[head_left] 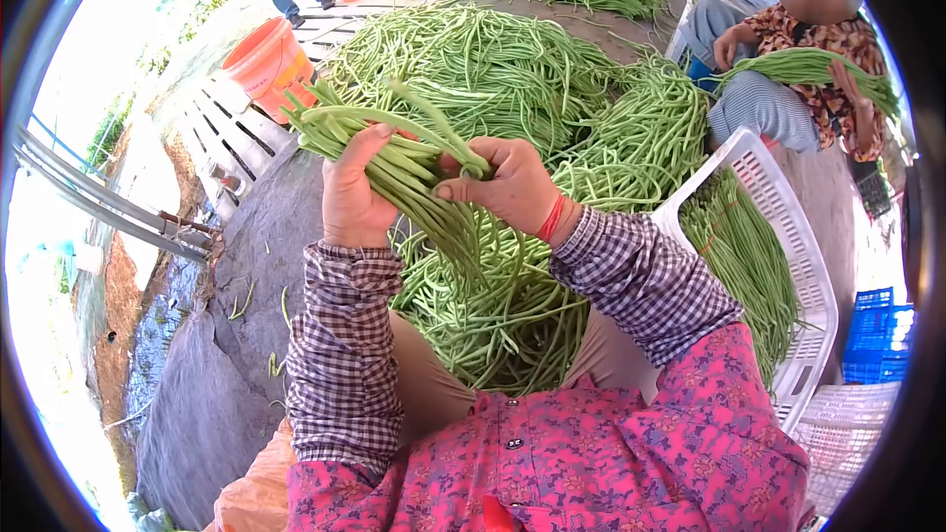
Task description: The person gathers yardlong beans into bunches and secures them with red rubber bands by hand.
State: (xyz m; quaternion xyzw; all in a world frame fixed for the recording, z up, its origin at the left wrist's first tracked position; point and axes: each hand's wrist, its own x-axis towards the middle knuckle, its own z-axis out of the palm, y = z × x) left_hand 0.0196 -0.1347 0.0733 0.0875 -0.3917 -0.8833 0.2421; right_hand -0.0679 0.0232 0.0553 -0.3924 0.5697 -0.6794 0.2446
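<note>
Floral shirt [611, 443] nearest, both hands [357, 202] [517, 185] hold slender green beans [419, 202].

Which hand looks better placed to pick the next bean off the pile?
Probably the right hand: it seems to pinch only a curled bean, with the pile just beyond, while the left hand supports the bunch.

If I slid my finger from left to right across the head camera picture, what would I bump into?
Grey pipes → the nearer orange bucket → the left hand → the right hand → the white crate with long green beans in it → the blue crates.
</note>
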